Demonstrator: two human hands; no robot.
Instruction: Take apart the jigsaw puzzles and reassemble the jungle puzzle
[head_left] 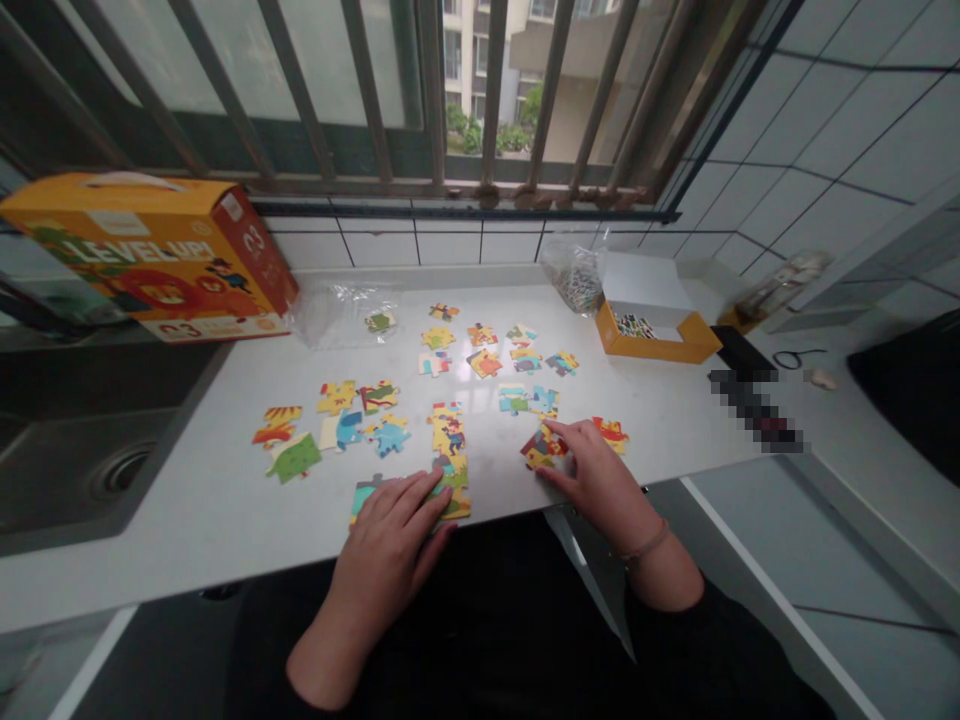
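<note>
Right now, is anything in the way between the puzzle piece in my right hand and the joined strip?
Nothing visible: between the puzzle piece in your right hand and the joined strip, only bare counter shows. Your left hand, though, partly covers the strip's near end.

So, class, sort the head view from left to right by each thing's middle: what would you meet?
Orange "LEVEL UP!" box → bright green puzzle piece → left hand → tall puzzle strip → right hand → open orange-yellow box.
</note>
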